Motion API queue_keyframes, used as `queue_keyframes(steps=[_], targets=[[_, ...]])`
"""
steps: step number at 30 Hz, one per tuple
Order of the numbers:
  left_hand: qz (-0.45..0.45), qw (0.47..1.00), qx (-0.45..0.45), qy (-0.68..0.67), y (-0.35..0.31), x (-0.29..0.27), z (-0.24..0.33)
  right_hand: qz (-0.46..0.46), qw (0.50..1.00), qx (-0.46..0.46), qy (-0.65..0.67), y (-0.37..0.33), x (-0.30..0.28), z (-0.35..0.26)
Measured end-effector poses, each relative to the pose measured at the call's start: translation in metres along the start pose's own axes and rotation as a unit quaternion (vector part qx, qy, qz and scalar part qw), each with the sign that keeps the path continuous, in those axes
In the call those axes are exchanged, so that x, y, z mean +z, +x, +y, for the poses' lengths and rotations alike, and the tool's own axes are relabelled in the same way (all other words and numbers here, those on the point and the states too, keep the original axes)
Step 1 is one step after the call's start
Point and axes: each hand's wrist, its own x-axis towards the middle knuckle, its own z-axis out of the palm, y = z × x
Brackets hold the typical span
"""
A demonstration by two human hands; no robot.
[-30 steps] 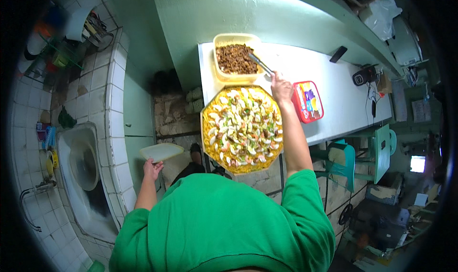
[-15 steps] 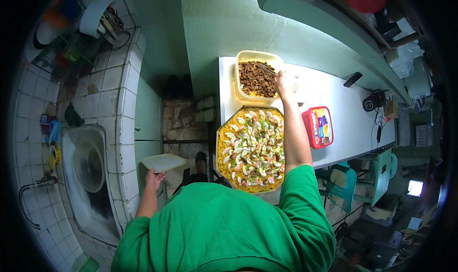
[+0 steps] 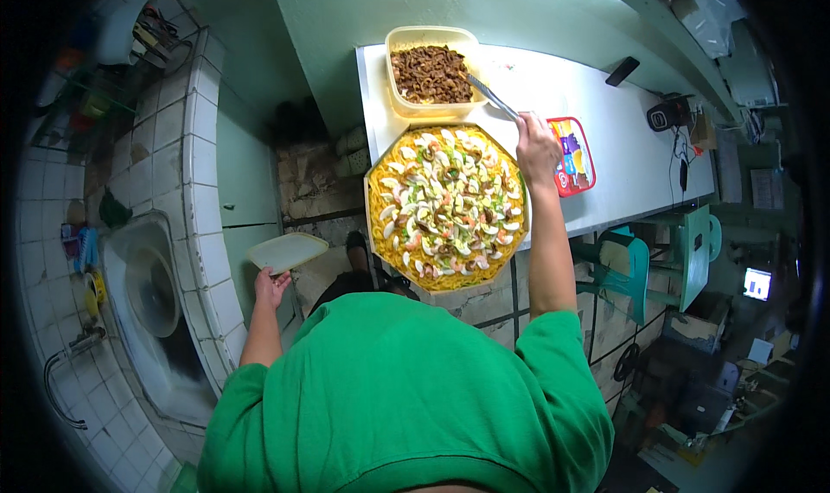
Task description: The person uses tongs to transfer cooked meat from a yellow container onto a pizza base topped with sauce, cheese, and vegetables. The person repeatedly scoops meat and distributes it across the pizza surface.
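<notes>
My right hand [image 3: 538, 147] grips a long silver utensil [image 3: 494, 97], which slants toward the right rim of a pale yellow plastic container [image 3: 400, 105]. Brown cooked meat strips [image 3: 430, 73] fill much of that container. Just nearer to me lies an octagonal tray [image 3: 370, 225] of yellow noodles, topped with egg slices, shrimp and green bits. My right forearm passes along the tray's right side. Low on the left, my left hand [image 3: 273, 285] pinches the edge of a flat whitish lid [image 3: 287, 252] with a yellowish rim, held away from the table.
A red-rimmed plastic tub [image 3: 574, 157] stands on the white table [image 3: 635, 151], right of my right hand. Farther right are a small black device [image 3: 664, 115] and cables. Left is a tiled counter with a sink [image 3: 156, 294]. A teal chair [image 3: 635, 272] stands at right.
My right hand has drawn back from the meat container toward me, and the utensil has come out of the meat's middle to the rim. My left hand still holds the lid. The view has shifted.
</notes>
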Motion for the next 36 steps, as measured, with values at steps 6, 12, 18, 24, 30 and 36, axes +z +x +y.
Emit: queue_keyframes(steps=[6,12,18,24,30,36], targets=[[0.003,1.0,0.013,0.011,-0.015,-0.001,-0.012,-0.074,0.992,0.05,0.086,-0.126,-0.055,0.002],[0.012,1.0,0.005,0.027,-0.023,-0.01,-0.024,-0.1,0.986,0.104,0.085,-0.187,-0.06,0.001],[0.025,0.999,0.002,0.027,-0.029,-0.009,-0.03,-0.138,0.987,0.076,0.04,-0.192,-0.044,-0.005],[0.038,0.999,0.006,-0.013,-0.037,-0.005,-0.031,-0.077,0.985,0.106,0.11,-0.172,-0.059,-0.008],[0.016,1.0,0.003,-0.024,-0.031,0.003,-0.022,0.086,0.979,0.0,0.185,-0.07,-0.045,-0.012],[-0.008,0.999,0.026,-0.046,-0.026,0.013,-0.007,-0.072,0.997,-0.006,0.02,-0.064,-0.033,-0.014]])
